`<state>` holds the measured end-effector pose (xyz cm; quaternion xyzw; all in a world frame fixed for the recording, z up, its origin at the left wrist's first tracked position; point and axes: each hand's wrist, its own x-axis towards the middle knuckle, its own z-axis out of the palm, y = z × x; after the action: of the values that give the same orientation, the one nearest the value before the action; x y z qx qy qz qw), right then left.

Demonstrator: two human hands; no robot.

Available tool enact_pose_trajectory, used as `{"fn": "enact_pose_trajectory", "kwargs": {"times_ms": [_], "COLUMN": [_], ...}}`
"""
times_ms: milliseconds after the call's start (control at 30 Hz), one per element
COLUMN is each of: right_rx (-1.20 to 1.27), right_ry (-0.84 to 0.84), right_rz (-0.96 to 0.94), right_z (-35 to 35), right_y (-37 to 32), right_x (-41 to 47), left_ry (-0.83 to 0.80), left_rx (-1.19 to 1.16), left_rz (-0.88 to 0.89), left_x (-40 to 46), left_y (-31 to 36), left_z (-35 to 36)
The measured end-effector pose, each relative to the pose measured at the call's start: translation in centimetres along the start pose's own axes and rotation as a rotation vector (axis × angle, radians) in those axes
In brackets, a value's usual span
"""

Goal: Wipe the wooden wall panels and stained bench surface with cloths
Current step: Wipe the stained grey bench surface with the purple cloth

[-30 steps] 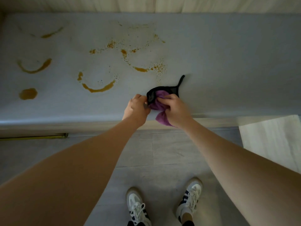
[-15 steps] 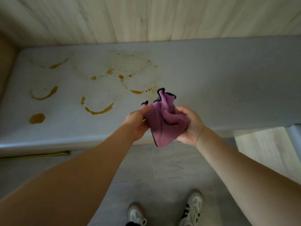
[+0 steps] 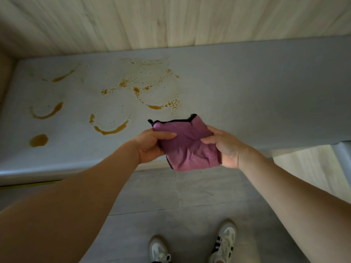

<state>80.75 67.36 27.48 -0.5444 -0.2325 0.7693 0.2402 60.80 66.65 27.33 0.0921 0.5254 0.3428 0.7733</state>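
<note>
A purple cloth [image 3: 188, 147] with a black edge is held in the air between both hands, above the near edge of the grey tabletop [image 3: 256, 88] and partly over the floor [image 3: 152, 190]. It is folded into a rough, crumpled square. Its black-trimmed far edge runs left to right, with a small black corner sticking up at each end, and its rounded lower fold hangs toward the person. No long axis stands out; the folded bundle is about as wide as it is deep.

The left hand [image 3: 150, 147] grips the cloth's left side, the thumb lying straight across the top of the fabric and the fingers curled under it. The right hand [image 3: 226, 147] grips the right side in the same way, thumb on top pointing inward and fingers wrapped beneath. The two thumbs point toward each other across the cloth without touching.

On the tabletop beyond and to the left of the cloth lie orange-brown stains [image 3: 110, 130]: several curved ring marks, a scatter of speckles near the middle, and one round blot [image 3: 38, 140] near the left front. The cloth touches none of them. Pale wooden wall panels [image 3: 171, 21] rise behind the tabletop, their grain running upright. On the grey tiled floor below, the person's two white shoes [image 3: 224, 242] with dark stripes point toward the tabletop.
</note>
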Motion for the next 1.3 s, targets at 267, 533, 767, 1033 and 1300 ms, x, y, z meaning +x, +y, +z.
{"fn": "enact_pose_trajectory", "kwargs": {"times_ms": [267, 533, 767, 1033, 1300], "right_rx": [0.231, 0.023, -0.189, -0.236, -0.569], "right_ry": [-0.168, -0.050, 0.008, 0.317, 0.262], "right_rz": [0.027, -0.154, -0.200, 0.003, -0.224], "right_z": [-1.2, -1.3, -0.8, -2.6, -3.6], "right_y": [0.0, -1.4, -1.9, -1.6, -1.3], "right_x": [0.0, 1.6, 2.2, 4.5, 6.6], "left_ry": [0.092, 0.078, 0.088, 0.153, 0.252], "left_rx": [0.061, 0.099, 0.142, 0.351, 0.175], "left_rz": [-0.144, 0.002, 0.160, 0.138, 0.129], "left_x": [0.2, 0.9, 0.7, 2.0, 3.5], "left_y": [-2.6, -1.2, -0.1, -1.3, -3.2], "left_z": [-0.1, 0.1, -0.3, 0.3, 0.8]}}
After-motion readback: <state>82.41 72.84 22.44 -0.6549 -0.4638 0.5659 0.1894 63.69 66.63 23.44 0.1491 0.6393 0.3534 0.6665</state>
